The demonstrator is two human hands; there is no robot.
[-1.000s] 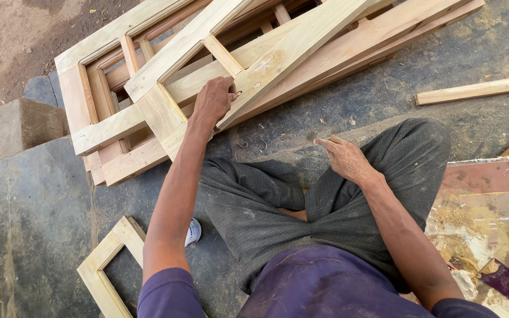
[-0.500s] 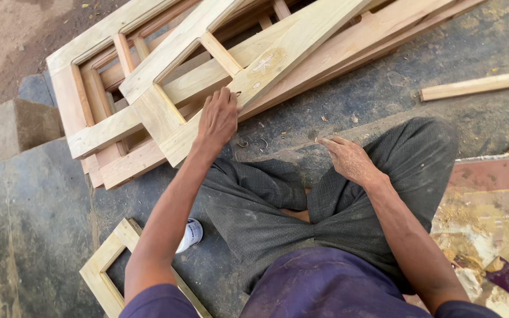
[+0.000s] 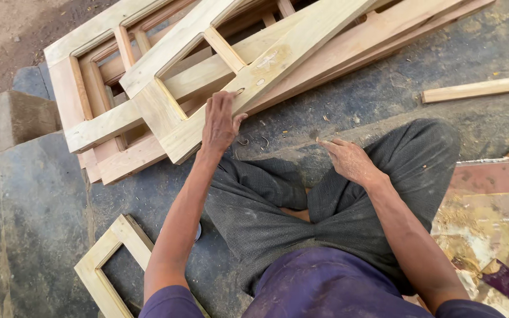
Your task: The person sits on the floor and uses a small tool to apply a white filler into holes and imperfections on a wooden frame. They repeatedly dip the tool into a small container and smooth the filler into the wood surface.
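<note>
The frame (image 3: 207, 88) lies on the stack (image 3: 98, 126), corner toward the knees. The left hand (image 3: 219, 121) rests flat on its rail, fingers together, clamping nothing; press firmly there. The right hand (image 3: 349, 160) hovers loosely open, empty.

Purple shirt (image 3: 325, 285), grey trousers (image 3: 266, 206)

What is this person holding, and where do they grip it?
The left hand rests on the top wooden frame at its near rail. The right hand holds nothing visible.
</note>
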